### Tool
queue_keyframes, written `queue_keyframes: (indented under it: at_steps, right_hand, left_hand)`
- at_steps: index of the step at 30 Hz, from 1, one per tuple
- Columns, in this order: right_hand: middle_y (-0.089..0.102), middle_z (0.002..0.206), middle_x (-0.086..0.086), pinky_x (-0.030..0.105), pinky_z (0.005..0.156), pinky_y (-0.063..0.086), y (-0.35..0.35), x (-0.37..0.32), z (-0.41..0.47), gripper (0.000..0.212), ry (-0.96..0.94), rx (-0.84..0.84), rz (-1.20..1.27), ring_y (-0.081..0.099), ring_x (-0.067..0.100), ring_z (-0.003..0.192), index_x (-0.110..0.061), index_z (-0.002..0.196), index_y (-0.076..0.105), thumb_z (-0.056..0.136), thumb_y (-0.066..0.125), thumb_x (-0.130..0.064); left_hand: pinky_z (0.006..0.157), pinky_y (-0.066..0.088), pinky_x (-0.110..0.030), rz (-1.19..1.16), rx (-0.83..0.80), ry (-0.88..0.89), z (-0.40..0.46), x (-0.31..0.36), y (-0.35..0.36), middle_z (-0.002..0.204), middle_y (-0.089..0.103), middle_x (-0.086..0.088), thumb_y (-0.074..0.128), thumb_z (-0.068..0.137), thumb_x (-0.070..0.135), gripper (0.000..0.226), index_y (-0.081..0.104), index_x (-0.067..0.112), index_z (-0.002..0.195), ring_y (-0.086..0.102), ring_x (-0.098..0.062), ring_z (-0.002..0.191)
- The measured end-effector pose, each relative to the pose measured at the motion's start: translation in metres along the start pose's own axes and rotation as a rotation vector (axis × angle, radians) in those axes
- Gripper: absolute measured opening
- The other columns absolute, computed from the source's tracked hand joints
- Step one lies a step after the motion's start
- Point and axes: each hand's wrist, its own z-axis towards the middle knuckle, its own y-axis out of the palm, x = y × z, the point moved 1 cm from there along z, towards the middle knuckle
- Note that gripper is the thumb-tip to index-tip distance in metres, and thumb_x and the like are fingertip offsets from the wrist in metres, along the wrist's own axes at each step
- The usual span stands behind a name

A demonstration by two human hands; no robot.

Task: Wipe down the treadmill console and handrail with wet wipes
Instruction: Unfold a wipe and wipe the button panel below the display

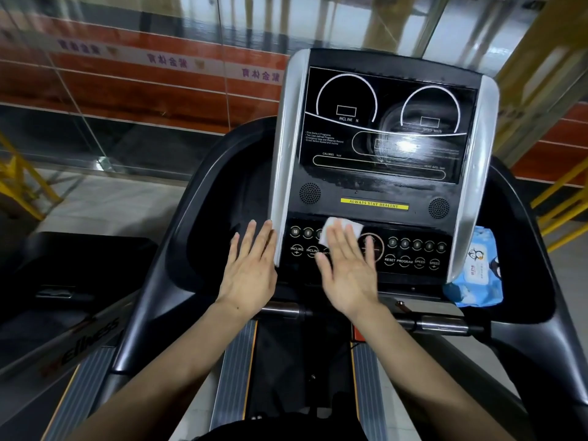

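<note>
My right hand (348,268) lies flat, fingers straight and spread, pressing a small white folded wet wipe (340,230) against the black button panel (413,253) at the foot of the treadmill's black and silver console (386,128). So this grip is wide and pinches nothing; the wipe is simply trapped under my fingertips, its far edge showing beyond them. My left hand (251,272) is open too, its fingers straight, resting along the console's silver left side rail (286,154) and holding nothing.

The panel's long axis runs left to right across my view. The wipe sits over its left half, so most of the unwiped stretch, the round dial and the speed buttons, lies to the right of my right hand, the nearer one. I judge the next pass should go that way, along the row. The glossy display above shows wet smears on its right side, so I take it as partly done. The short metal handrail bars (444,324) lie below the console, nearer to me, apparently untouched. The blue wet wipe packet (477,275) rests in the right tray, just beside the console.
</note>
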Motion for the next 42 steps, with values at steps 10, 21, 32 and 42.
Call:
queue_keyframes:
  at_steps: [10,21,32,42]
  right_hand:
    - [0.012,0.172,-0.009,0.056,0.128,0.006,0.003,0.007,0.002,0.066,-0.127,0.069,-0.032,0.005,0.008,0.159,-0.023,0.165,0.021,0.109,0.025,-0.057]
    - [0.012,0.172,-0.011,0.055,0.128,0.004,-0.011,0.089,-0.016,0.066,0.002,0.089,0.004,0.003,0.005,0.159,-0.027,0.165,0.017,0.108,0.023,-0.059]
    - [-0.001,0.173,-0.011,0.052,0.129,-0.001,-0.025,0.192,-0.038,0.068,0.149,0.083,-0.029,-0.007,0.004,0.158,-0.027,0.166,0.007,0.107,0.016,-0.06]
    - [-0.001,0.174,-0.004,0.053,0.129,0.008,-0.015,0.208,-0.059,0.069,0.126,0.047,0.034,-0.007,0.011,0.16,-0.021,0.166,0.006,0.109,0.02,-0.056]
  left_hand:
    - [0.129,0.015,-0.055,0.012,0.033,0.082,0.011,0.031,0.003,0.175,0.009,-0.009,0.051,0.101,0.022,0.071,0.022,0.011,0.164,-0.001,-0.029,0.162]
    - [0.129,0.011,-0.057,0.023,0.038,0.199,0.045,0.109,0.014,0.175,0.009,-0.008,0.051,0.101,0.025,0.071,0.022,0.012,0.164,-0.004,-0.03,0.162]
    - [0.128,0.01,-0.061,0.07,0.025,0.25,0.068,0.189,0.033,0.175,0.008,-0.008,0.054,0.099,0.027,0.075,0.02,0.012,0.164,-0.004,-0.032,0.162]
    - [0.128,0.008,-0.061,0.028,-0.003,0.162,0.069,0.227,0.041,0.176,-0.002,-0.007,0.045,0.101,0.028,0.07,0.02,0.012,0.165,-0.013,-0.032,0.161]
